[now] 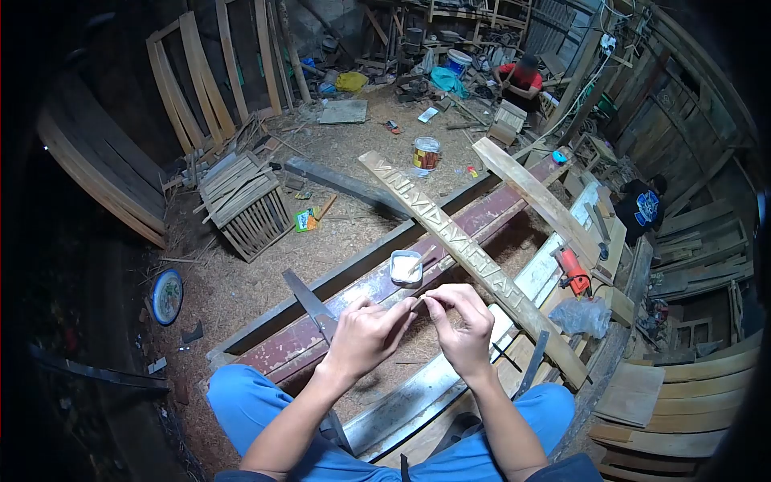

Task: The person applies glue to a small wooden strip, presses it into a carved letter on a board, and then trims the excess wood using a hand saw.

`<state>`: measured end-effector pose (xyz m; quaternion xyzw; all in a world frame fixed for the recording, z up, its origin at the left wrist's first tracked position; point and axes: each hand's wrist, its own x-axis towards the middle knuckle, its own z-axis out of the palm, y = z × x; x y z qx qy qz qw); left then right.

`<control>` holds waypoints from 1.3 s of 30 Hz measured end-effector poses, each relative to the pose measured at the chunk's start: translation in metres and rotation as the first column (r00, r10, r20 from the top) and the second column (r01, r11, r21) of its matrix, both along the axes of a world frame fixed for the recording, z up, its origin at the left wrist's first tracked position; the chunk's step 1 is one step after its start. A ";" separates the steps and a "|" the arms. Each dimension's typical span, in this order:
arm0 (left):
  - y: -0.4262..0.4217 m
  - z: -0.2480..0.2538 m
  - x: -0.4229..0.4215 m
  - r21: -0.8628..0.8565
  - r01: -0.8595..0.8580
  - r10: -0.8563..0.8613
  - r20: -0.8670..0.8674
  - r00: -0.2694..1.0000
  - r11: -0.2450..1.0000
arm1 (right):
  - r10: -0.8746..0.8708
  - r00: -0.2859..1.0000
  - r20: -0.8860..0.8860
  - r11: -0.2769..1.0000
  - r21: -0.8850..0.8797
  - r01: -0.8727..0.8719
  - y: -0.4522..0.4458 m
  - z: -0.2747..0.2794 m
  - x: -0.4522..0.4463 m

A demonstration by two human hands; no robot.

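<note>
My left hand (365, 336) and my right hand (462, 325) meet above my lap, each pinched at the fingertips. Between them is a tiny pale piece (422, 297), too small to name. Just beyond the fingers, a square white tub (406, 268) with pale contents and a stick-like tool stands on the red plank (377, 283). A large blade (305, 297) lies beside my left hand, its near end partly hidden. To the right, a long wooden board with carved raised letters (450, 235) runs diagonally across the planks.
A red power tool (572, 269) and a clear plastic bag (580, 316) lie at right. Further off are a paint can (426, 153), a slatted wooden crate (245, 205) and a blue-rimmed round object (167, 296). A person in red (522, 79) sits at the back; another person (642, 207) is at right.
</note>
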<state>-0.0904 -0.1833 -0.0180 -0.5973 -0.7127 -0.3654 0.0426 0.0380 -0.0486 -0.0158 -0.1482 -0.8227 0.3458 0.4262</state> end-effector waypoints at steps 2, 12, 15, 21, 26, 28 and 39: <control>0.002 0.000 0.002 0.007 -0.004 0.004 0.032 0.999 1.000 | -0.010 1.000 -0.018 1.000 0.000 0.010 0.000 0.000 -0.001; 0.002 0.007 0.005 -0.003 -0.073 0.072 0.226 0.971 0.997 | -0.014 1.000 -0.011 1.000 -0.025 0.014 -0.001 0.001 -0.002; 0.002 0.006 0.005 -0.008 -0.070 0.070 0.273 0.959 0.997 | -0.005 1.000 -0.011 1.000 -0.013 0.005 -0.001 -0.001 -0.003; 0.004 0.004 0.004 -0.020 -0.052 0.056 0.449 0.892 0.998 | 0.003 1.000 -0.016 1.000 -0.014 -0.003 -0.002 0.000 -0.004; 0.004 0.005 0.002 -0.065 -0.042 0.072 0.582 0.810 0.997 | 0.006 1.000 0.000 0.999 -0.031 -0.006 -0.002 0.000 -0.003; 0.004 0.007 0.002 -0.120 -0.026 0.097 0.631 0.770 0.992 | -0.007 1.000 0.028 0.997 -0.074 0.009 -0.003 -0.001 -0.003; 0.007 -0.005 -0.004 0.018 -0.030 0.005 0.775 0.632 0.999 | -0.013 0.999 0.040 0.995 -0.103 0.017 -0.002 -0.001 -0.003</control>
